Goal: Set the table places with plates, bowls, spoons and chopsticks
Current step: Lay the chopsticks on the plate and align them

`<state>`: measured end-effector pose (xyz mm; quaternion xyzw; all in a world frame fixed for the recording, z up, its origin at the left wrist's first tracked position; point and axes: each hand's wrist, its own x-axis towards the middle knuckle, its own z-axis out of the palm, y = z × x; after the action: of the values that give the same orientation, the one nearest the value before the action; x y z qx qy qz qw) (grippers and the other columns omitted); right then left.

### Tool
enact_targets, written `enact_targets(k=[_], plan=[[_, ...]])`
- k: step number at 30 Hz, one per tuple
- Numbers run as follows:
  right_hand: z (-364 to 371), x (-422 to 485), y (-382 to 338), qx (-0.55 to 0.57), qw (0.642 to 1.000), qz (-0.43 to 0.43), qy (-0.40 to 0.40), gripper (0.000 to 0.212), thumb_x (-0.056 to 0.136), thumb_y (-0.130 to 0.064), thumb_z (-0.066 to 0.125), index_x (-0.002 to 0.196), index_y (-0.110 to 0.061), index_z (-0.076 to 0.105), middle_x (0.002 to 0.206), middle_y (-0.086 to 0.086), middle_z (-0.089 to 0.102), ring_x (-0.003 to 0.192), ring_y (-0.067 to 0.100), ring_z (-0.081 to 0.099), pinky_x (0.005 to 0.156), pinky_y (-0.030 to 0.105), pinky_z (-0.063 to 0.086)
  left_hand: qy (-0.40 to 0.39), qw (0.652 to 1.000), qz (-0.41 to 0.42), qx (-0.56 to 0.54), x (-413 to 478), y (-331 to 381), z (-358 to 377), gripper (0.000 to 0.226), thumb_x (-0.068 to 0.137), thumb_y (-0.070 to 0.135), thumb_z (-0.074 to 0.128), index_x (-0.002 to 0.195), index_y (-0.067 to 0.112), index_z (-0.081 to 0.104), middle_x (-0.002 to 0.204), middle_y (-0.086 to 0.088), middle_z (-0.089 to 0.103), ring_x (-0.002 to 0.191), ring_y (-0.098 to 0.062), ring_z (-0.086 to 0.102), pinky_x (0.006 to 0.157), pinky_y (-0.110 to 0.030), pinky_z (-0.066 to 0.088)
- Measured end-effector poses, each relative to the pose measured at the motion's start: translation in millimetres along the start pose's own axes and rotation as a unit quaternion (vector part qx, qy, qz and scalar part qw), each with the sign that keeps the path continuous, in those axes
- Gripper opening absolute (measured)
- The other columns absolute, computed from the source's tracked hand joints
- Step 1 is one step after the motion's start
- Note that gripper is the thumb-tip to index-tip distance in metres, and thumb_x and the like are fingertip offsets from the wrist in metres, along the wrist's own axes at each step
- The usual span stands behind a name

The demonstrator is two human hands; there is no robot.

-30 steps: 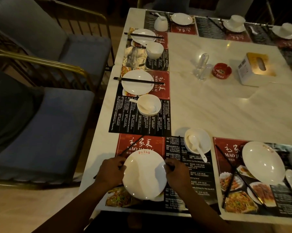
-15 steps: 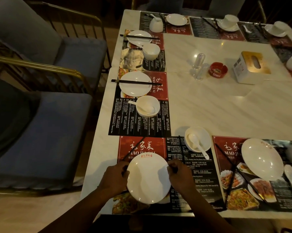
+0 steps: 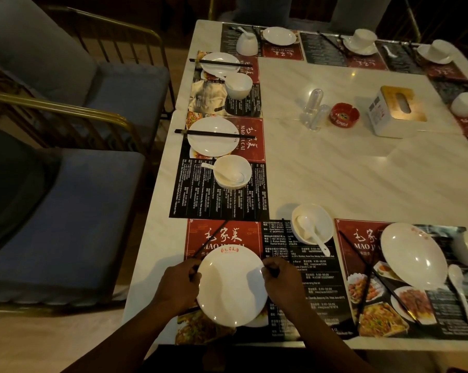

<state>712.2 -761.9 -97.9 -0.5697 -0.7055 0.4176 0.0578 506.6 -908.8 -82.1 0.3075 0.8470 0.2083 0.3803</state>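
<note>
Red placemat [image 3: 224,234] reads "MAO JIA CAI"; ashtray [image 3: 344,114] "RUMBA".

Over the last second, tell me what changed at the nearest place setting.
Almost nothing. The left hand and right hand stay at the sides of the plate, each gripping a dark chopstick; only the view has shifted slightly. The bowl with its spoon and the other settings have not moved.
</note>
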Motion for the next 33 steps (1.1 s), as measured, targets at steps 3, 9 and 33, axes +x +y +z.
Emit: enact_targets(k=[3, 9, 33], plan=[[-1, -1, 1, 0.004, 1.0, -0.002, -0.003, 0.016, 0.089, -0.015, 0.069, 0.101, -0.027, 0.069, 0.09, -0.016, 0.066, 0.09, 0.004, 0.063, 0.079, 0.018, 0.046, 0.0, 1.0, -0.002, 0.002, 0, 1, 0, 0.033, 0.097, 0.024, 0.061, 0.129, 0.027, 0.06, 0.122, 0.003, 0.068, 0.113, -0.017, 0.063, 0.104, -0.039, 0.048], [-2, -1, -1, -0.002, 1.0, -0.005, -0.008, 0.016, 0.09, -0.016, 0.068, 0.103, -0.026, 0.07, 0.092, -0.014, 0.067, 0.092, 0.006, 0.063, 0.083, 0.023, 0.049, 0.006, 1.0, -0.005, 0.004, -1, 1, 0, 0.032, 0.096, 0.026, 0.062, 0.128, 0.029, 0.061, 0.121, 0.004, 0.068, 0.111, -0.016, 0.064, 0.103, -0.04, 0.05], [-4, -2, -8, 0.006, 1.0, 0.008, -0.018, 0.017, 0.092, -0.017, 0.067, 0.106, -0.026, 0.069, 0.095, -0.015, 0.065, 0.092, 0.003, 0.061, 0.075, 0.013, 0.042, 0.01, 1.0, -0.005, 0.015, 5, 2, -7, 0.028, 0.095, 0.026, 0.063, 0.123, 0.029, 0.063, 0.114, 0.004, 0.071, 0.103, -0.014, 0.066, 0.096, -0.033, 0.051]])
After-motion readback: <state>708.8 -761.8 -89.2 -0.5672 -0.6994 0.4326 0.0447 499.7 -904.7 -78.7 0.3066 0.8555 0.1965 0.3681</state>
